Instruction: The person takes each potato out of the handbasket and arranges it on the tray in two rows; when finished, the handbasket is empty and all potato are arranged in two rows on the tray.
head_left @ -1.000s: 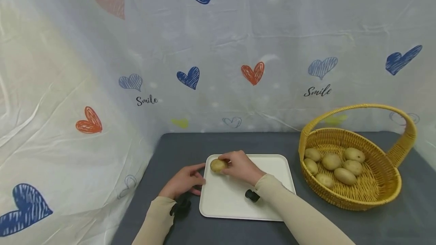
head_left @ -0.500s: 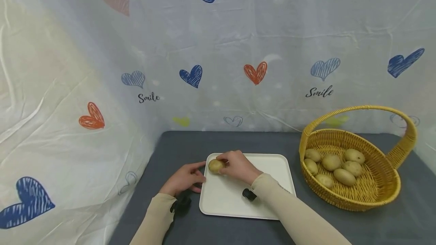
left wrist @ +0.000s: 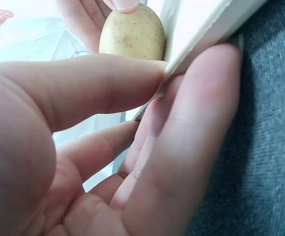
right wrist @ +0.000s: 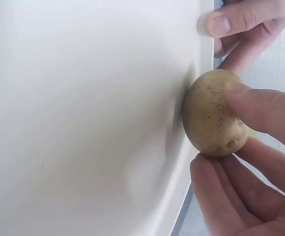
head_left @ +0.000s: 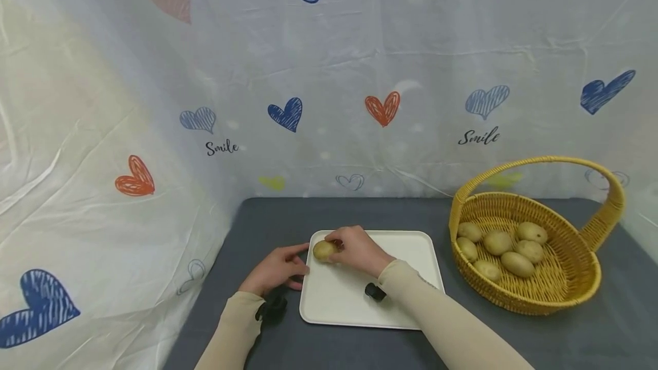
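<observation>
A round yellow-brown potato (head_left: pixel 324 251) sits at the far left corner of a white rectangular tray (head_left: pixel 334 304). My right hand (head_left: pixel 360 251) pinches it from the right; in the right wrist view, thumb and fingers press opposite sides of the potato (right wrist: pixel 213 115), which touches or nearly touches the tray surface. At the tray's left edge is my left hand (head_left: pixel 276 270). The left wrist view has its thumb (left wrist: pixel 108 83) on the rim and a finger (left wrist: pixel 196 108) on the outer underside, gripping the edge between them.
A yellow wicker basket (head_left: pixel 581 287) with a tall handle stands right of the tray, holding several potatoes (head_left: pixel 517 264). The table (head_left: pixel 293 216) is dark grey. A light curtain printed with hearts (head_left: pixel 382 108) hangs behind and to the left. Each wrist wears a small black device (head_left: pixel 375 292).
The right hand and its potato have shifted slightly left towards the tray's corner. The left hand keeps its grip on the tray's edge. The head view has moved a little.
</observation>
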Available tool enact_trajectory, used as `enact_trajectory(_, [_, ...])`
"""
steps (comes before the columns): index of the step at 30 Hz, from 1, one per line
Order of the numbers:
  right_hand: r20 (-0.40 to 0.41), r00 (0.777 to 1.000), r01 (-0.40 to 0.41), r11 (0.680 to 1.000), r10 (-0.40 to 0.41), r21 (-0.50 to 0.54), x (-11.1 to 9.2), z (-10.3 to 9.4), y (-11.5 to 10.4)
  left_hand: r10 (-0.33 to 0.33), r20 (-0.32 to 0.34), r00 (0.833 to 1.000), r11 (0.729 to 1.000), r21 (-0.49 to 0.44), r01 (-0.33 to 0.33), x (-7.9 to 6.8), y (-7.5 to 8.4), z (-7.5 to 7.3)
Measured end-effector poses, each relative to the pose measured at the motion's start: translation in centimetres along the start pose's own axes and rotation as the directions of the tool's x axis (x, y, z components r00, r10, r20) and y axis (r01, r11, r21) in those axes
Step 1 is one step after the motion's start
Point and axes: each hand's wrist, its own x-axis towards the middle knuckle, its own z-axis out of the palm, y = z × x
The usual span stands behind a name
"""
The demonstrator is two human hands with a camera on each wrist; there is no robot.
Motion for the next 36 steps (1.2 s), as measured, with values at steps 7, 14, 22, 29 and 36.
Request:
enact_trajectory(7, [0.022, 0.999, -0.025, 1.0, 0.025, -0.004, 0.0, -0.4, -0.2, -0.005, -0.021, 1.0, 1.0, 0.025, 0.006, 0.0, 0.2, 0.2])
enact_trajectory(14, [0.06, 0.998, -0.025, 1.0, 0.025, -0.008, -0.8, -1.8, -0.6, -0.051, -0.078, 0.996, 0.998, 0.043, 0.054, -0.4, 0.2, 0.1])
enact_trajectory(22, [0.046, 0.997, -0.055, 0.996, 0.058, -0.07, -6.9, -6.8, 0.8, -0.052, -0.036, 0.998, 0.998, 0.032, 0.053, 0.5, -0.2, 0.2])
enact_trajectory(29, [-0.023, 1.0, -0.017, 0.972, 0.012, -0.233, -14.4, -13.2, 2.0, -0.092, -0.056, 0.994, 0.995, 0.033, 0.094, 0.4, -0.4, 0.1])
enact_trajectory(36, [-0.112, 0.991, -0.109, 0.941, 0.076, -0.321, -19.9, -19.2, 4.6, -0.103, -0.016, 0.995, 0.994, 0.039, 0.104, 0.9, -0.5, 0.3])
